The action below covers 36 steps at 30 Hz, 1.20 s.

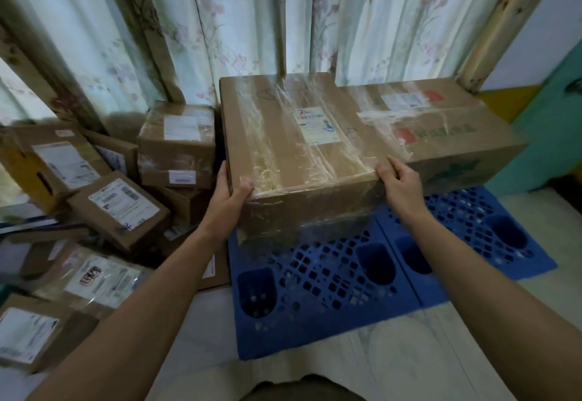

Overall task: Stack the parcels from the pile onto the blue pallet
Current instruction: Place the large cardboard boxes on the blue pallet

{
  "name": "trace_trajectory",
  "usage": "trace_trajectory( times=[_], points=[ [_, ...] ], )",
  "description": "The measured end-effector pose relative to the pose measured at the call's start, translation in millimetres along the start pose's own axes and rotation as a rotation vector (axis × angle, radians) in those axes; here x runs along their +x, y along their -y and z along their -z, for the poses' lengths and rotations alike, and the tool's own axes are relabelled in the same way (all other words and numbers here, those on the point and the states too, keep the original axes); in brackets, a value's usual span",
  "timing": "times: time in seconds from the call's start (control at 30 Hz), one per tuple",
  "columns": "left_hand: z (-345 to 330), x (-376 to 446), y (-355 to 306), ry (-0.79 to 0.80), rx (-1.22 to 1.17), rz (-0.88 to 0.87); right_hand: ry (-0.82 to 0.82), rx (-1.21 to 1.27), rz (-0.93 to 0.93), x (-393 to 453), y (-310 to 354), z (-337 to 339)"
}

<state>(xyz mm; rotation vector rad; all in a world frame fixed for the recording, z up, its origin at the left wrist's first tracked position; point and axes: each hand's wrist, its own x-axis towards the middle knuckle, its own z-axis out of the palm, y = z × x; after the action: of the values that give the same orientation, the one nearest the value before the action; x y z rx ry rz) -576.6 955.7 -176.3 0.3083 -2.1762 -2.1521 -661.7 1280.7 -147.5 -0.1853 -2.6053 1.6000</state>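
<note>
Matt brown cardboard, wrapped in glossy, wrinkled clear tape, is seen on the gripped parcel. Beneath the grip, smooth perforated plastic forms the blue pallet. Thin floral cloth makes up the curtain beyond.

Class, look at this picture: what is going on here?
A person is loading parcels onto a blue pallet. The left hand and right hand grip the near corners of a taped box, at the pallet's back left. Another box sits beside it on the right. A pile of parcels waits on the floor to the left.
</note>
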Motion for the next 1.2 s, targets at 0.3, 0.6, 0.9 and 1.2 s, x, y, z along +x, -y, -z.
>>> trace_trajectory(
  times=[0.3,0.6,0.9,1.2],
  points=[
    [13.7,4.2,10.9,-0.019,-0.148,0.106,0.088,0.01,0.019,5.7,0.5,-0.3],
    [16.5,-3.9,1.2,-0.066,-0.139,0.119,0.092,-0.012,0.061,3.5,-0.3,-9.3],
    [19.7,-6.9,-10.5,-0.068,0.118,0.062,0.14,-0.045,0.041,2.2,3.6,-7.7],
    [-76.9,9.3,-104.2,-0.082,0.978,-0.374,0.123,-0.033,0.088,15.9,0.3,23.9]
  ],
)
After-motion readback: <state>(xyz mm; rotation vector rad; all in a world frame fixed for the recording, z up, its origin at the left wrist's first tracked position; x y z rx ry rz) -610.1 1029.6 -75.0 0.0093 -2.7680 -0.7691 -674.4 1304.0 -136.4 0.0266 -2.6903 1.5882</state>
